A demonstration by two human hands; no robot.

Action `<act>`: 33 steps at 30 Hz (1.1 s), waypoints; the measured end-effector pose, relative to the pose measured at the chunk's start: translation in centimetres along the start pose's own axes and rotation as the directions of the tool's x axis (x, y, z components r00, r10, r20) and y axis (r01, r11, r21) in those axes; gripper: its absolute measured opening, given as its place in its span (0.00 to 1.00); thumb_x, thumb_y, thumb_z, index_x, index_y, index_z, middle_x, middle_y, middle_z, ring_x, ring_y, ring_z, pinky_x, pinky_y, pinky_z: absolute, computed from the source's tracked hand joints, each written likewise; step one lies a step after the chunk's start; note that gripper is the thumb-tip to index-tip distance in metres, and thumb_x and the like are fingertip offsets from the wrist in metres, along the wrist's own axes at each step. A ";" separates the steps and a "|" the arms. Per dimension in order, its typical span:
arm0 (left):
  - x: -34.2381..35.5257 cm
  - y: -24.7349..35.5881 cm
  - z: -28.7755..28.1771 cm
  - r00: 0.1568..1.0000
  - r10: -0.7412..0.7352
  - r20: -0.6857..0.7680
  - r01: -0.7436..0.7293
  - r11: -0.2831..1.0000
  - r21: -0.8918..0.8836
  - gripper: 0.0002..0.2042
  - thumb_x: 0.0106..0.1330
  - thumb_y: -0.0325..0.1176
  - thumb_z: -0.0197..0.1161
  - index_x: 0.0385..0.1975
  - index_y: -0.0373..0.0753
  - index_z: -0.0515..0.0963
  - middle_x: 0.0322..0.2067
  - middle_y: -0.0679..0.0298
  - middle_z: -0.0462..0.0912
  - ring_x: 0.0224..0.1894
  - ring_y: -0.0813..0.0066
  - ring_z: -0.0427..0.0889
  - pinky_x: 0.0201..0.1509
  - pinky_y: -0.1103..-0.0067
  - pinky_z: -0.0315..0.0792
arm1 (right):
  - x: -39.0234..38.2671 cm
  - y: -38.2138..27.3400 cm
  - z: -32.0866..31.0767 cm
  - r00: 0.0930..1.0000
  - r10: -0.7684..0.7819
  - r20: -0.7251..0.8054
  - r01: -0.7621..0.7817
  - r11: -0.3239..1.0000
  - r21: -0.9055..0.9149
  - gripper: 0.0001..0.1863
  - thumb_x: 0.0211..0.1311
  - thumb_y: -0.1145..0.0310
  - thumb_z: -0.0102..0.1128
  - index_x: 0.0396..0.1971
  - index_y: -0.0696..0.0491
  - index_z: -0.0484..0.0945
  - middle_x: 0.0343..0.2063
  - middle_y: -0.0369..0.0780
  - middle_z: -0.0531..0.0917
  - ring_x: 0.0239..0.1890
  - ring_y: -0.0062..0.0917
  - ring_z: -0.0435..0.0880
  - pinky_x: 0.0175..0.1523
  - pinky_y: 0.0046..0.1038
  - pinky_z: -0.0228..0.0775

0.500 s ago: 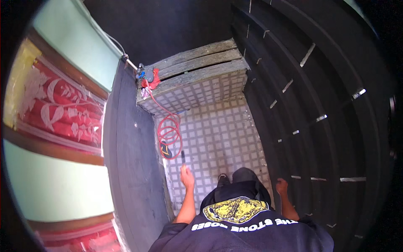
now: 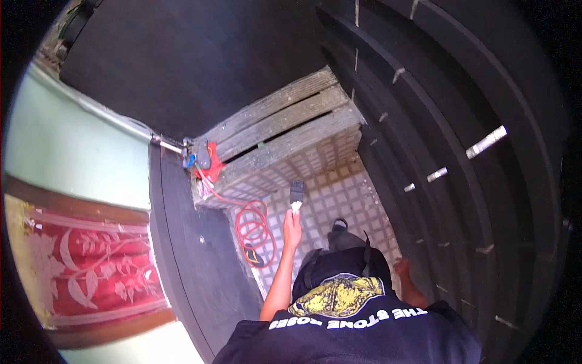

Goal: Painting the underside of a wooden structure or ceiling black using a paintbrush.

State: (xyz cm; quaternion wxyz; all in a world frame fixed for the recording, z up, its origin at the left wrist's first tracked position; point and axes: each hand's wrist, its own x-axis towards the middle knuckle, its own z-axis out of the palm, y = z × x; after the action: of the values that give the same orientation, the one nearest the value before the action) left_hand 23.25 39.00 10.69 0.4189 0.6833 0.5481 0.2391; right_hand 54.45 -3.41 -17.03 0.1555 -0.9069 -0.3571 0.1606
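Mid-frame, a brush [image 2: 296,193] is gripped handle-first by the left hand [image 2: 291,229], presumably for reach; whether the right hand [image 2: 402,267] grips cannot be told.

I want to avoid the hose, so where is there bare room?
Mostly bare: the slatted bench, right of the red cloth, toward the ridged black wall; and the tiled floor between bench and shoe, right of the held brush. Crowded: the bench's left end, with cloth and blue fitting; the floor's left, with hose and sandal.

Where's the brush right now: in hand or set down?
In hand: the left hand grips the brush by its handle, dark head projecting forward.
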 end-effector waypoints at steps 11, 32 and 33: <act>26.4 5.7 0.8 0.988 0.056 0.145 -0.043 0.995 -0.090 0.18 0.69 0.37 0.56 0.53 0.32 0.73 0.34 0.54 0.83 0.36 0.71 0.81 0.42 0.75 0.72 | 41.4 -34.6 -20.9 0.941 -0.205 -0.271 0.268 0.937 0.223 0.22 0.60 0.79 0.49 0.57 0.56 0.71 0.45 0.53 0.79 0.47 0.47 0.79 0.53 0.38 0.71; 43.6 7.9 25.3 0.775 0.494 0.393 -0.453 0.869 -0.200 0.25 0.60 0.21 0.53 0.61 0.37 0.68 0.33 0.47 0.77 0.33 0.45 0.79 0.36 0.58 0.73 | 52.5 -37.6 -19.2 0.899 -0.434 -0.052 0.434 0.901 -0.016 0.31 0.60 0.76 0.53 0.65 0.59 0.60 0.63 0.51 0.66 0.65 0.44 0.66 0.68 0.37 0.58; 41.8 7.8 24.8 0.761 0.436 0.480 -0.383 0.900 -0.210 0.25 0.61 0.21 0.53 0.61 0.37 0.68 0.32 0.47 0.77 0.33 0.45 0.79 0.35 0.59 0.73 | 52.4 -37.1 -19.3 0.897 -0.438 -0.060 0.439 0.898 0.002 0.31 0.60 0.75 0.53 0.65 0.59 0.60 0.63 0.51 0.67 0.65 0.44 0.66 0.69 0.37 0.58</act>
State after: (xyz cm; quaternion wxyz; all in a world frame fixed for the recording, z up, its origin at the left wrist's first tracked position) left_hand 58.94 70.56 -1.58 0.5212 0.8032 0.2403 0.1596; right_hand 76.33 55.78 5.60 0.2049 -0.8063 -0.5462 0.0975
